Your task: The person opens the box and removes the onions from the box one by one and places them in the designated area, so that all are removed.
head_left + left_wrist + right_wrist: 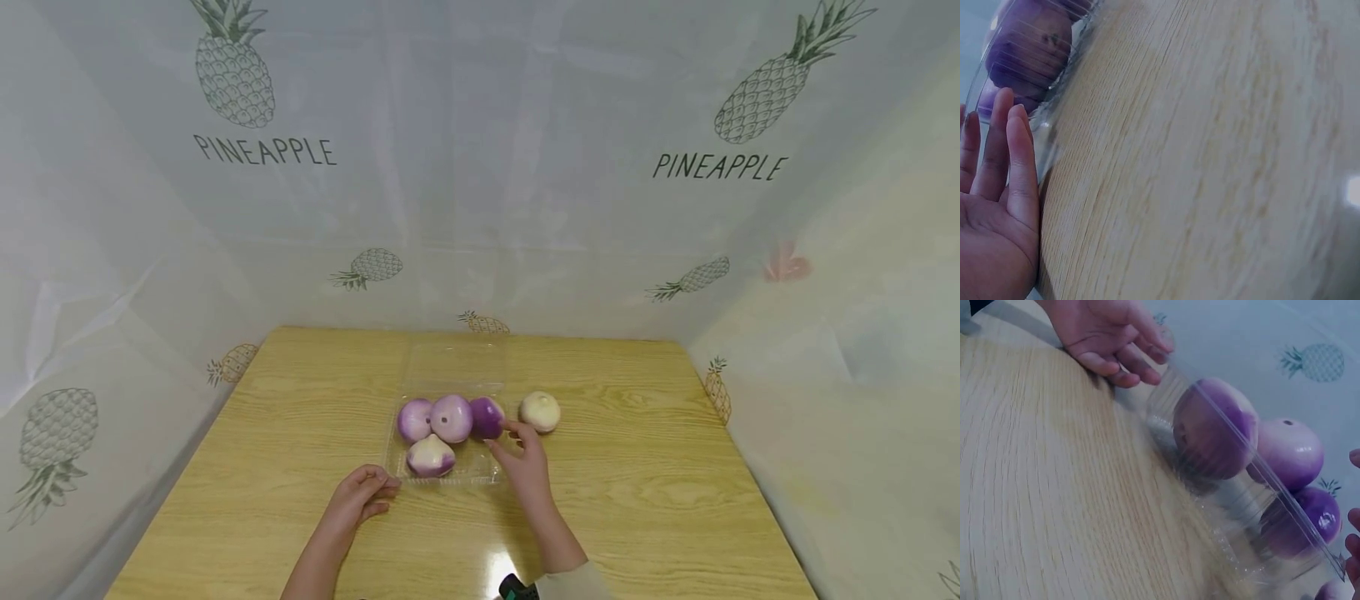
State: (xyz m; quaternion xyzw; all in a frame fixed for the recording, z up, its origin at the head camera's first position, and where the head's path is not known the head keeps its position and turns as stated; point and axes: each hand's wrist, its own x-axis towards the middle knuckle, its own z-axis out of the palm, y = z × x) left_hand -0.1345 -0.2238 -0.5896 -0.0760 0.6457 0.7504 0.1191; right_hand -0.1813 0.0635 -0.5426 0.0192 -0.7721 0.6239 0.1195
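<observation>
Pineapple-print sheeting (517,192) backs the tabletop (645,467). At two o'clock inside the clamshell (476,464), the dark-purple onion (486,417) looks firm, slick, best held round its middle; left grip (362,495) lies outstretched, right grip's (528,463) pinch I cannot tell.

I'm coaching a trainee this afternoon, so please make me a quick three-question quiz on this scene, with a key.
1. How many onions are inside the clear container?
2. True or false: the loose onion lies on the table to the right of the container.
3. Which hand is nearer the dark purple onion, left or right?

Key:
1. Four.
2. True.
3. The right hand.
</observation>
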